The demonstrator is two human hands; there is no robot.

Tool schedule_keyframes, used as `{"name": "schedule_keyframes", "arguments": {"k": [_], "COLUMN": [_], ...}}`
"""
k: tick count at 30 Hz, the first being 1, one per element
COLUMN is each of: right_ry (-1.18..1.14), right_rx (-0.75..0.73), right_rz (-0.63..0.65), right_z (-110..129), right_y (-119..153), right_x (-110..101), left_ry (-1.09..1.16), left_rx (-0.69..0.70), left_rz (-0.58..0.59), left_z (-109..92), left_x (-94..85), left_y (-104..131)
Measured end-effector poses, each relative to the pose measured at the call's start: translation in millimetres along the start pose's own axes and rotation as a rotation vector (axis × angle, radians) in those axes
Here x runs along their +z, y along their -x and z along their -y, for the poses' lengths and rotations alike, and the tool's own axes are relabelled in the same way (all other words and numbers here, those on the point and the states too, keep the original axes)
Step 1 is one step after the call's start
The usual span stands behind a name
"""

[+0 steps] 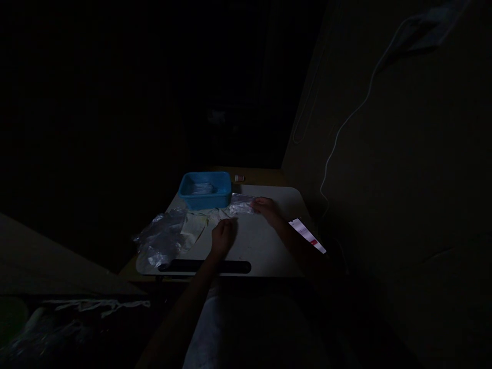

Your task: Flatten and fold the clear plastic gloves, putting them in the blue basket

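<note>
Landmark: blue tub (209, 203), standing at the far side of the pale surface (265, 241).

Item: clear, shiny packet (239, 206), lying just right of the tub. My right hand (264, 204) is at its right end, fingers (257, 203) apparently pinched on the edge.

Item: my left hand (223, 237), on the near side of the tub, fingers curled in; whether they grip anything I cannot tell. Nearest to them, pale crumpled scraps (218, 214) before the tub.

Item: yellowish sheet (194, 224), in front of the tub; crumpled clear plastic (163, 238) beside it, front-left of the tub.

Item: pale contents (202, 188), inside the tub; kind unclear.

Item: small container (239, 178), beyond the tub's right corner.

Progress: by my judgement, partway. Something lies in the tub already; the packet is outside it, in hand, and the loose plastic and sheet lie ungathered.

Writing: phone (307, 236), well right of the tub, screen lit with a red patch; lettering too small to read. No brand or label legible elsewhere.
</note>
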State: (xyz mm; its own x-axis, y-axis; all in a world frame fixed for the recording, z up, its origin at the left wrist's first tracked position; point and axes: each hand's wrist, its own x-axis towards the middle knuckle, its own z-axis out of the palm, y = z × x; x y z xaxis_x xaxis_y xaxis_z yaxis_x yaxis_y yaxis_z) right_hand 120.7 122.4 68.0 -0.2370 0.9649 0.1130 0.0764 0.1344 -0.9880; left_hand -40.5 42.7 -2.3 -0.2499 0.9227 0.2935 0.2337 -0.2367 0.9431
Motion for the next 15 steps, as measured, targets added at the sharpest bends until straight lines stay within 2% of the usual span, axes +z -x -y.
{"name": "schedule_keyframes", "arguments": {"k": [4, 7, 10, 12, 15], "right_ry": [0.026, 0.075, 0.253, 0.315, 0.380], "right_rx": [0.017, 0.036, 0.059, 0.086, 0.132], "right_rz": [0.035, 0.027, -0.006, -0.005, 0.005], "right_z": [32, 51, 63, 64, 61], "right_y": [-29, -55, -81, -98, -120], "right_x": [30, 58, 88, 107, 129], "left_ry": [-0.664, -1.073, -1.305, -1.365, -1.393], "left_rx": [0.223, 0.183, 0.092, 0.054, 0.021], "left_rz": [0.013, -0.082, -0.075, -0.031, -0.026], "left_z": [-13, -16, -6, 3, 12], "left_x": [-47.2, -74.6, -83.7, -82.7, -79.5], "left_y": [-1, -1, 5, 11, 15]}}
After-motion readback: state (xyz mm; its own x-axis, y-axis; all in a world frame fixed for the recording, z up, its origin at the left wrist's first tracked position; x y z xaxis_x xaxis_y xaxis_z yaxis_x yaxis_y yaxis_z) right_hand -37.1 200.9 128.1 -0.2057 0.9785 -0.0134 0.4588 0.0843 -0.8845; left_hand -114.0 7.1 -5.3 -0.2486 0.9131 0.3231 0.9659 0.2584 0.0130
